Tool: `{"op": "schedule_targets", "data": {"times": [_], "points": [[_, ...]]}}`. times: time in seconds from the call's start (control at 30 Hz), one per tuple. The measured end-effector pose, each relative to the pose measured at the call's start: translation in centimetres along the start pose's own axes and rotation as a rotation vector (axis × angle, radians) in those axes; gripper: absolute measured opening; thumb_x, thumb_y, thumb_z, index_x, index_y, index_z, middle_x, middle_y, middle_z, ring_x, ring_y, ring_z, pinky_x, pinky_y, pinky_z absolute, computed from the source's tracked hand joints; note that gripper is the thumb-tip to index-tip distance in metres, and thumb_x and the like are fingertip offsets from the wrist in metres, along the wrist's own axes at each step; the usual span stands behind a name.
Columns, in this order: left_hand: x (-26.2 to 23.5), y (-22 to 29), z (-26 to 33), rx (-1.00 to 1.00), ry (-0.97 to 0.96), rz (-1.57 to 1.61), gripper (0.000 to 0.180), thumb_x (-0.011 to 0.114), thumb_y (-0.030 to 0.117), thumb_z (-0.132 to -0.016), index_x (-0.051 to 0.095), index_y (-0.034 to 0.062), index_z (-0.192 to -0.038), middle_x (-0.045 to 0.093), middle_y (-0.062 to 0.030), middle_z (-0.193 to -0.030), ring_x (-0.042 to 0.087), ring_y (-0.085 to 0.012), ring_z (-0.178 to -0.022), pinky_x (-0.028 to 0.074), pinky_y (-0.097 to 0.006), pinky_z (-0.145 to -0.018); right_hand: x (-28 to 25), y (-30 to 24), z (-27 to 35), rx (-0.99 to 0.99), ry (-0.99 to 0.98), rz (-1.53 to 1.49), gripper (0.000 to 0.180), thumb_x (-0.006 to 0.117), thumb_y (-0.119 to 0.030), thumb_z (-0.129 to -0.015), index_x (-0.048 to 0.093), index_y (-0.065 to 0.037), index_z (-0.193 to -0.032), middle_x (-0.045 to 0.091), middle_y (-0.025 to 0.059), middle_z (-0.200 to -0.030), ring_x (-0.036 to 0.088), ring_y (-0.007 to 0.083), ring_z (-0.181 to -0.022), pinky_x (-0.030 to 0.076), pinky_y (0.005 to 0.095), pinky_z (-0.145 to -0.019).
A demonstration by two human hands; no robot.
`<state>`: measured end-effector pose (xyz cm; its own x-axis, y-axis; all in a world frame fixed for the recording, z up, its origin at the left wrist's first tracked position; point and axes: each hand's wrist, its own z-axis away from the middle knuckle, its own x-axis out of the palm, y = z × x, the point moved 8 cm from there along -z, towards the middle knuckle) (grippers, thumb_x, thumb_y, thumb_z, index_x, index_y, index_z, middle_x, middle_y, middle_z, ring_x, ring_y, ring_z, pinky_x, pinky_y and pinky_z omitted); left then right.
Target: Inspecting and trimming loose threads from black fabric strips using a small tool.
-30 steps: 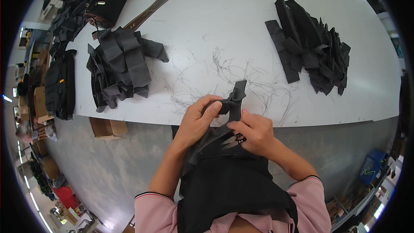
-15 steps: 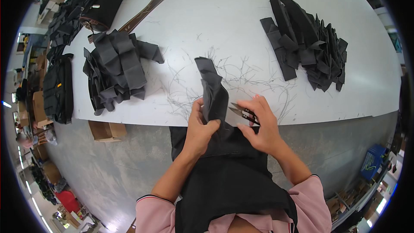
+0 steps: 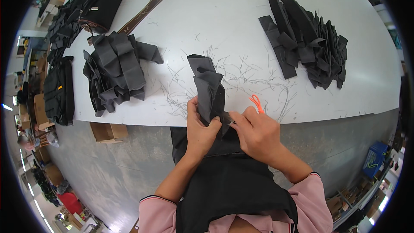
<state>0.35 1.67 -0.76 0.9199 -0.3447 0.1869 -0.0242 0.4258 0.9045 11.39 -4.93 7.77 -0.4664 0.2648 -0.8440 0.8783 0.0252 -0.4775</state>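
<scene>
My left hand point(image 3: 201, 125) pinches a folded dark grey fabric piece point(image 3: 208, 87) near its lower end, over the table's front edge. In my right hand point(image 3: 260, 134) is a pair of thread snips point(image 3: 228, 119), mostly hidden by the fingers. Their blade tips touch or lie right beside the fabric's lower right edge, close to my left thumb. An orange cord loop point(image 3: 256, 102) sticks up from my right fist. Loose dark thread ends point(image 3: 246, 75) are scattered on the white table point(image 3: 224, 13) beyond my hands.
Similar grey fabric pieces lie in a left pile point(image 3: 118, 67) and a right pile point(image 3: 312, 45). A black bag point(image 3: 105, 2) with a brown strap point(image 3: 151, 6) rests at the far left, near a black backpack point(image 3: 59, 90). An open cardboard box point(image 3: 108, 132) is under the table edge.
My right hand has turned and closed round the snips, bringing their tips left to the fabric's edge. The orange loop has come into sight. The fabric has tilted slightly left.
</scene>
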Motion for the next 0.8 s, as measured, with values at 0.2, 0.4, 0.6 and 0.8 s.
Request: {"op": "schedule_targets", "data": {"times": [0.2, 0.4, 0.6, 0.8], "points": [[-0.1, -0.5, -0.1, -0.043, -0.017, 0.032, 0.051, 0.055, -0.004, -0.073, 0.034, -0.0012, -0.12, 0.053, -0.0094, -0.1, 0.054, -0.0107, -0.085, 0.045, -0.024, -0.074, 0.0, 1.8, 0.6, 0.148, 0.101, -0.275, 0.031, 0.072, -0.001, -0.066, 0.064, -0.005, -0.096, 0.046, 0.0066, -0.073, 0.048, 0.0216, -0.053, 0.038, 0.0286, -0.047], [-0.3, -1.1, -0.1, -0.129, -0.058, 0.157, 0.052, 0.055, -0.004, -0.075, 0.037, -0.0009, -0.123, 0.051, -0.0086, -0.105, 0.051, -0.0109, -0.091, 0.044, -0.025, -0.079, 0.7, 3.3, 0.3, 0.219, 0.112, -0.519, 0.027, 0.069, -0.003, -0.072, 0.061, -0.006, -0.098, 0.047, 0.0067, -0.079, 0.051, 0.02, -0.061, 0.042, 0.029, -0.056], [-0.3, -1.1, -0.2, -0.131, -0.064, 0.185, 0.053, 0.054, -0.005, -0.076, 0.036, -0.0005, -0.125, 0.047, -0.0078, -0.109, 0.048, -0.0119, -0.098, 0.042, -0.026, -0.084, 2.9, 3.6, 0.0, 0.445, -0.054, -0.693, 0.029, 0.073, -0.007, -0.069, 0.057, -0.005, -0.093, 0.046, 0.0045, -0.077, 0.048, 0.0154, -0.065, 0.04, 0.0284, -0.056], [-0.6, -0.3, 0.0, -0.041, 0.008, 0.155, 0.052, 0.054, -0.006, -0.076, 0.035, 0.0003, -0.124, 0.046, -0.0077, -0.111, 0.047, -0.0112, -0.099, 0.041, -0.026, -0.085, 5.1, 3.3, 0.0, 0.427, -0.124, -0.749, 0.018, 0.07, -0.004, -0.07, 0.055, -0.002, -0.08, 0.049, 0.0072, -0.073, 0.046, 0.0175, -0.059, 0.04, 0.0276, -0.055]]}}
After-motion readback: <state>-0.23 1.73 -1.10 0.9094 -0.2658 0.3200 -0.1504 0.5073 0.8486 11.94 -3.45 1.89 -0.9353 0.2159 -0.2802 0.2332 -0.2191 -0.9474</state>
